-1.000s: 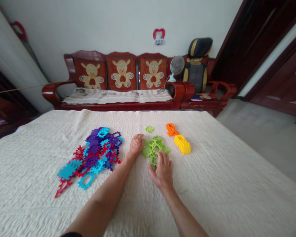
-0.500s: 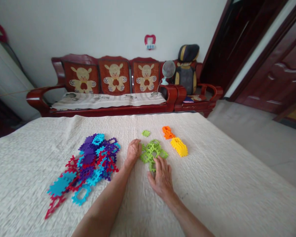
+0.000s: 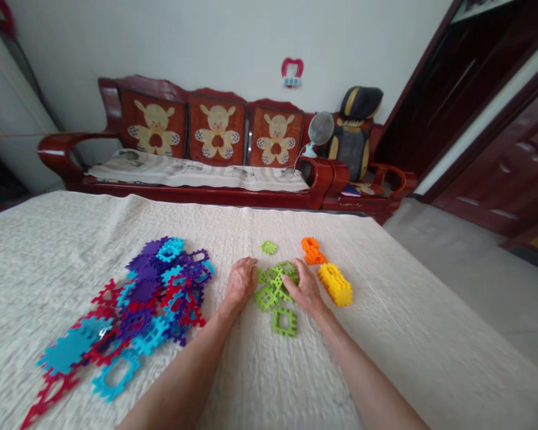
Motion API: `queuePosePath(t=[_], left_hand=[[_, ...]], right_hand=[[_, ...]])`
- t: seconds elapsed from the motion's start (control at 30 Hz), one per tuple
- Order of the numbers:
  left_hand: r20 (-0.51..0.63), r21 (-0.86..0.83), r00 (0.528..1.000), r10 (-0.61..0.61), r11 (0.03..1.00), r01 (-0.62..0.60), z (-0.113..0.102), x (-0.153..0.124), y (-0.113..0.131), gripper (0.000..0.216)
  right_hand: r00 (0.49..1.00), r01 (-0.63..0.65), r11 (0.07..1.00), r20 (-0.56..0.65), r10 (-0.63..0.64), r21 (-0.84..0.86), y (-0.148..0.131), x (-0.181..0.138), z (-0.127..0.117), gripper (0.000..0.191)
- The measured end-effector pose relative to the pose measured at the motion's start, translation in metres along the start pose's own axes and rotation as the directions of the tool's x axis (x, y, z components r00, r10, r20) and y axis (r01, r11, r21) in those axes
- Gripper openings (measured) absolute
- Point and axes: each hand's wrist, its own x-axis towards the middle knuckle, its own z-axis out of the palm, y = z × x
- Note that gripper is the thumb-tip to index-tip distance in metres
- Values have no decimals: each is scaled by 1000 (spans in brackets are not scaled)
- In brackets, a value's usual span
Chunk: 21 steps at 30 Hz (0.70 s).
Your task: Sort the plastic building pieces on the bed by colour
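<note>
My right hand is at the right side of a heap of green toothed pieces, its thumb over the nearest of them and its forefinger apart from the thumb; I cannot tell whether it grips one. My left hand has its fingers curled in at the heap's left side, and I cannot tell whether they close on anything. So the green heap lies between my hands, on the cream cloth, nearer its far edge than to me. Just on my side of the heap sits one green square frame; beyond it, toward the far edge, a single green piece lies apart. Past my right hand, toward the cloth's far right corner, are a few orange pieces, and next to them a row of yellow pieces packed together. Well to my left, a large mixed pile of purple, blue and red pieces spreads toward the near left. Beyond the far edge stands a dark red wooden bench with bear-patterned cushions, and a small fan at its right end.
</note>
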Motion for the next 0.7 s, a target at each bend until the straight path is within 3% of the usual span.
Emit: queuePosePath(t=[0.2,0.47,0.63,0.7], left_hand=[[-41,45,999,4,999,-2,-1,-1,5,27],[85,11,995,43,999,-44,-10,3,15,26],[78,-25,997,-15,1000,17,-11,5,16,30],[62,-43,996,-58,997,60,-11,5,15,31]], right_hand=[[999,41,999,26,-42,29,-5,-5,3,45],[997,3,980,69,-17,201,-28,-10,9,48],[987,29,927,134,-84,374,-49,-16,6,50],[993,0,915,108,-48,404,-48,-15,4,45]])
